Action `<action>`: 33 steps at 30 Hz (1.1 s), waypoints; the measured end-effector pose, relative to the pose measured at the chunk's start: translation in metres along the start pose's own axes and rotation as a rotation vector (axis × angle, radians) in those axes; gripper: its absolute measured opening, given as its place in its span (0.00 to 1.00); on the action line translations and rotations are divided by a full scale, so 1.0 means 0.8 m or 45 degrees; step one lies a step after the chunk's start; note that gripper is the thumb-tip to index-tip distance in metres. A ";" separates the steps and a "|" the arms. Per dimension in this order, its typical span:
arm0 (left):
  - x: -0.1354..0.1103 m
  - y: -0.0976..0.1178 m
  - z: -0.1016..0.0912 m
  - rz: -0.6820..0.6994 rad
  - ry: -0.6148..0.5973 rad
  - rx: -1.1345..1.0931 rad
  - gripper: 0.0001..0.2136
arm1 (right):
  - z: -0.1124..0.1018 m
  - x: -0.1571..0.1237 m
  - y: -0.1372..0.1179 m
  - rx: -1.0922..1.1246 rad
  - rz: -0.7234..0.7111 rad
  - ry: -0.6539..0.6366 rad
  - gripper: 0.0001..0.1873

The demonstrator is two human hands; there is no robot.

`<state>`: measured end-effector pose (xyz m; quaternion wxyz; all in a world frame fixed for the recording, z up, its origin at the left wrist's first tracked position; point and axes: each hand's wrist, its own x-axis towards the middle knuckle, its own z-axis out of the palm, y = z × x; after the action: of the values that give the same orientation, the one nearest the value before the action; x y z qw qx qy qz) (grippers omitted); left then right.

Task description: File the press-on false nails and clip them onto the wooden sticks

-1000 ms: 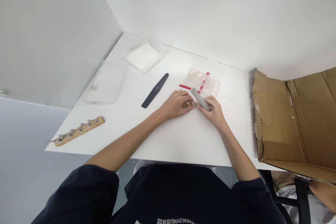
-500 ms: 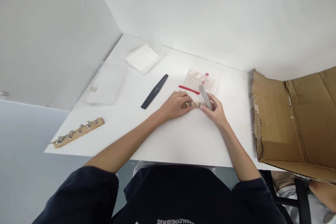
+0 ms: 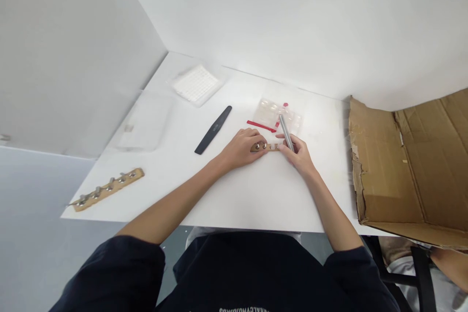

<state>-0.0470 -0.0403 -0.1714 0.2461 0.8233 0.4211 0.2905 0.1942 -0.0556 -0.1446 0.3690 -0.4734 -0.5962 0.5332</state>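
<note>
head view: the left hand (image 3: 241, 146) presses a small wooden strip (image 3: 269, 147) with metal studs flat on the white table (image 3: 248, 195), its grip clamped on the strip's left end. the right hand (image 3: 298, 152) has its grip closed around a grey nail file (image 3: 286, 132), whose lower end touches the strip's right end. just behind the hands lies a clear blister tray (image 3: 275, 113) holding pale nail tips, with a red stick (image 3: 261, 126) beside it. a black nail file (image 3: 213, 129) lies to the left. farther back, a clear box (image 3: 196, 84) holds a white grid. a second studded strip (image 3: 107, 189) lies at the table's near left edge. an open cardboard box (image 3: 405, 165) stands at the right.
</note>
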 end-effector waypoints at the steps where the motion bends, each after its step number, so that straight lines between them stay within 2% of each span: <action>1: 0.000 -0.001 0.000 0.001 0.002 0.003 0.10 | 0.000 0.000 0.000 -0.003 0.002 0.001 0.22; 33: -0.001 -0.001 0.000 0.009 -0.007 0.006 0.09 | 0.001 0.002 0.002 -0.036 -0.004 0.018 0.19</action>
<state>-0.0478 -0.0403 -0.1724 0.2442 0.8262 0.4182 0.2879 0.1932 -0.0546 -0.1464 0.3673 -0.4815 -0.6017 0.5208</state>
